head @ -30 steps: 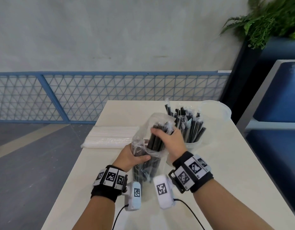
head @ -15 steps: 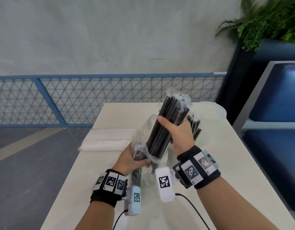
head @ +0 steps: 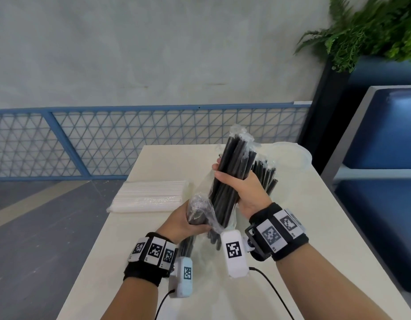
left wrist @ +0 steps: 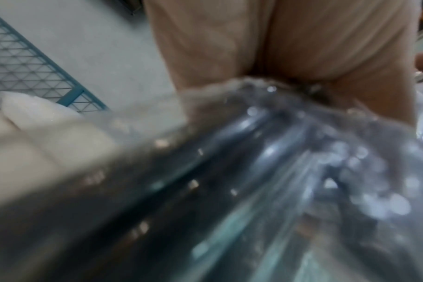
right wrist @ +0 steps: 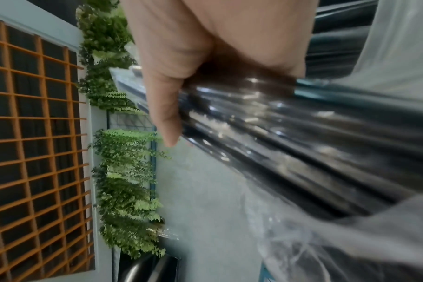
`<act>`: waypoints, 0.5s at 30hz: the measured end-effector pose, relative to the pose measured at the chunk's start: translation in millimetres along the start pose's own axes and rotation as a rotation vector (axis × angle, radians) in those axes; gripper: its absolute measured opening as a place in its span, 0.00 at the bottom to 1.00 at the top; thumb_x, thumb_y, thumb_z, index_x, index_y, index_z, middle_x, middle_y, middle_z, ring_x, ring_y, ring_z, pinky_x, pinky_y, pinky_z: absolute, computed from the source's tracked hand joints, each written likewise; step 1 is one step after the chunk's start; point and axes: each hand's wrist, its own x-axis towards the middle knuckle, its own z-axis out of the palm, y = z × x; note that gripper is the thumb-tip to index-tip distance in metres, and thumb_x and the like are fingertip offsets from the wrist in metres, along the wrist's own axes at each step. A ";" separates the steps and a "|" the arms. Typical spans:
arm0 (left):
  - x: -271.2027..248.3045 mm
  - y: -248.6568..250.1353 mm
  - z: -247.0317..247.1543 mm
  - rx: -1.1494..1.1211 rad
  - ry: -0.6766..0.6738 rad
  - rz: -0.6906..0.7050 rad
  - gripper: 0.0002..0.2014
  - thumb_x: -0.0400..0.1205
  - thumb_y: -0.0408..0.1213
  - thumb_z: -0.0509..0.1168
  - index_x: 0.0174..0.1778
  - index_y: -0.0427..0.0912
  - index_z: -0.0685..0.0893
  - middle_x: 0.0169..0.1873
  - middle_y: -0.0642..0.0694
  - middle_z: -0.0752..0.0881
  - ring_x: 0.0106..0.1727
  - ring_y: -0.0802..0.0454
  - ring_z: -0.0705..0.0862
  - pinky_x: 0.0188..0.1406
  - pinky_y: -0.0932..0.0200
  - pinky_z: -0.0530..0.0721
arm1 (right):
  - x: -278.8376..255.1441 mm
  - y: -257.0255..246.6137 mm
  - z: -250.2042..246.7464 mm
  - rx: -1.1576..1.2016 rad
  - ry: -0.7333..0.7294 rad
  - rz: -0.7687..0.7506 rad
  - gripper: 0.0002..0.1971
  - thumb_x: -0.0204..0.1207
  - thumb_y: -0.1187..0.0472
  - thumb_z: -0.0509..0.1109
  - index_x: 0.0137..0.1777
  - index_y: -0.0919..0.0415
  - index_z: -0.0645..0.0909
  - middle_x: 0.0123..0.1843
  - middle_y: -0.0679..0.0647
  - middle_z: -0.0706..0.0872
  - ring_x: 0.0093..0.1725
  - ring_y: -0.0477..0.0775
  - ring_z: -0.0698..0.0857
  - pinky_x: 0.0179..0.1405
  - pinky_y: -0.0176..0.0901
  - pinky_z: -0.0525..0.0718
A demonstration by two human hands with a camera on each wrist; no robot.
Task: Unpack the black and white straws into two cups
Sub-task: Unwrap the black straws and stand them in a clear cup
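The table (head: 140,262) spreads under both hands, and on it, well off to the left of the left hand, lies the sealed pack of white straws (head: 149,196), flat, its long axis running left to right. Just beyond the right hand stands the clear cup (head: 292,155), already holding a cluster of black straws (head: 268,176) that lean away from it. The right hand (head: 245,190) is clamped around a thick bundle of black straws (head: 230,179), whose long axis runs steeply upward and slightly to the right, the top ends above the fist and the lower ends reaching down beside the left hand. The left hand (head: 185,219), lower and nearer the body, is closed on the crumpled plastic bag (head: 200,210), with a few black straws apparently inside it and pointing down past the wrist. The cup sits directly behind the raised bundle on the right hand's side, so that hand is the nearer one; judging by this, the bundle must clear the bag's mouth, then go forward and down, ends first, into the cup.
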 end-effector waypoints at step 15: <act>8.5 -17.9 -7.1 -0.065 0.262 -0.087 0.15 0.65 0.29 0.79 0.38 0.46 0.81 0.34 0.51 0.88 0.40 0.54 0.86 0.49 0.57 0.82 | 11.5 -31.2 -15.9 0.287 0.444 -0.220 0.05 0.70 0.69 0.74 0.41 0.62 0.80 0.35 0.56 0.85 0.34 0.51 0.84 0.38 0.47 0.85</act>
